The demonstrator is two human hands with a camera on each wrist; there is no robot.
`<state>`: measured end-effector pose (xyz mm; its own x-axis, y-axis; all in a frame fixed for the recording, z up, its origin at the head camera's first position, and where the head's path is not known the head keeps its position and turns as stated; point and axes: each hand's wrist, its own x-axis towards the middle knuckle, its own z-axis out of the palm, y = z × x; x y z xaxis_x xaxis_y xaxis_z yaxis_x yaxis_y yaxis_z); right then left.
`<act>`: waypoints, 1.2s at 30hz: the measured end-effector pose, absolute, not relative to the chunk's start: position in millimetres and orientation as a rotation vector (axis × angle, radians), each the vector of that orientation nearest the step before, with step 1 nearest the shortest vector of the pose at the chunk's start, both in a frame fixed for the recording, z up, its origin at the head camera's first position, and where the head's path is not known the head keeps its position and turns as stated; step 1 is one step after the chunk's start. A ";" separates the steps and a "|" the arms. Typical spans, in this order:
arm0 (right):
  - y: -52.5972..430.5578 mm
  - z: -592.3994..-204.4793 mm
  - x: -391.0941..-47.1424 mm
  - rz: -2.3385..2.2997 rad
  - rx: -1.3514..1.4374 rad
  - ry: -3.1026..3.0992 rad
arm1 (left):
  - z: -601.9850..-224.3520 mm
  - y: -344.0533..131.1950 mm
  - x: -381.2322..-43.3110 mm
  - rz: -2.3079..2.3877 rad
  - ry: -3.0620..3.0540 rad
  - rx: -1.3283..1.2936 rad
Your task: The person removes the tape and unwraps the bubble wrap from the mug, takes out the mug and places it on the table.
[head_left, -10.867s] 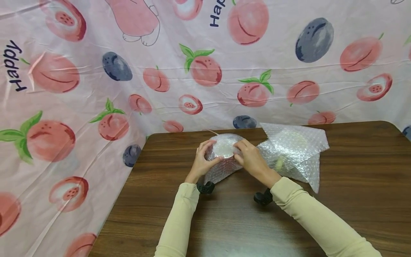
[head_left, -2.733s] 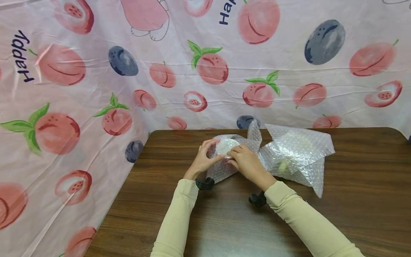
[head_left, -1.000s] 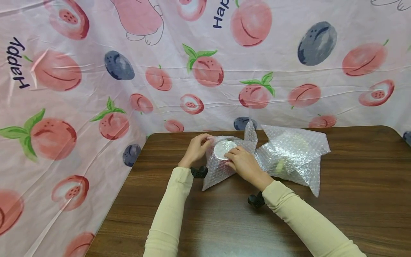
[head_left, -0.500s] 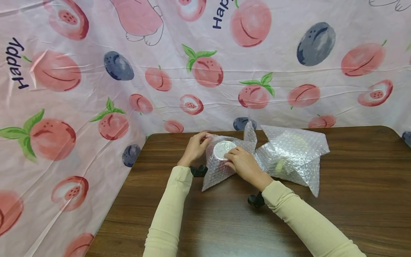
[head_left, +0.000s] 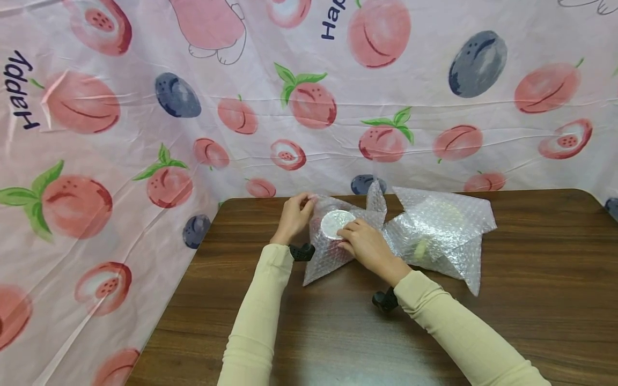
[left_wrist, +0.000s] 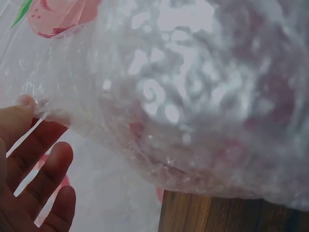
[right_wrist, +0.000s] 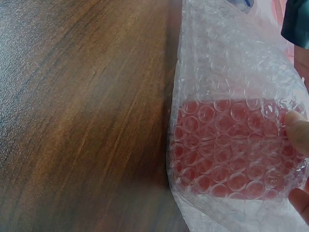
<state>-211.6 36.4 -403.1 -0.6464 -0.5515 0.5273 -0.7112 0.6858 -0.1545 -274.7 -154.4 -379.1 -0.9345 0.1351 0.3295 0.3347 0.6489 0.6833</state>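
A red object with a round white top (head_left: 338,224) stands in bubble wrap (head_left: 325,262) on the table. My left hand (head_left: 293,219) pinches the wrap's upper left edge between thumb and fingertip, the other fingers apart in the left wrist view. My right hand (head_left: 368,245) holds the object at the right of its white top, fingers curled over the rim. In the right wrist view the thumb (right_wrist: 298,133) presses on the wrap, and the object's red side (right_wrist: 231,150) shows through the bubbles. A loose flap of wrap (head_left: 376,199) sticks up behind.
Another bubble-wrapped bundle (head_left: 441,230) lies close on the right, something pale yellow showing through it. The dark wooden table (head_left: 338,332) ends at the back against a fruit-printed cloth (head_left: 415,80), which also hangs along the left.
My left hand has left the object's side, taken the wrap's left edge and lifted it slightly. Since the oldest frame a flap has risen at the back; my right hand stays on the object.
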 end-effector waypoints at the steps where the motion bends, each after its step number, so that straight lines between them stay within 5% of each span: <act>1: 36.4 -403.2 -211.6 0.486 0.979 -2.453 | -379.2 -153.8 -275.1 -1.167 -2.611 -0.367; 36: 35.9 -403.5 -213.4 0.475 0.981 -2.451 | -380.1 -149.4 -294.8 -1.196 -2.517 -0.128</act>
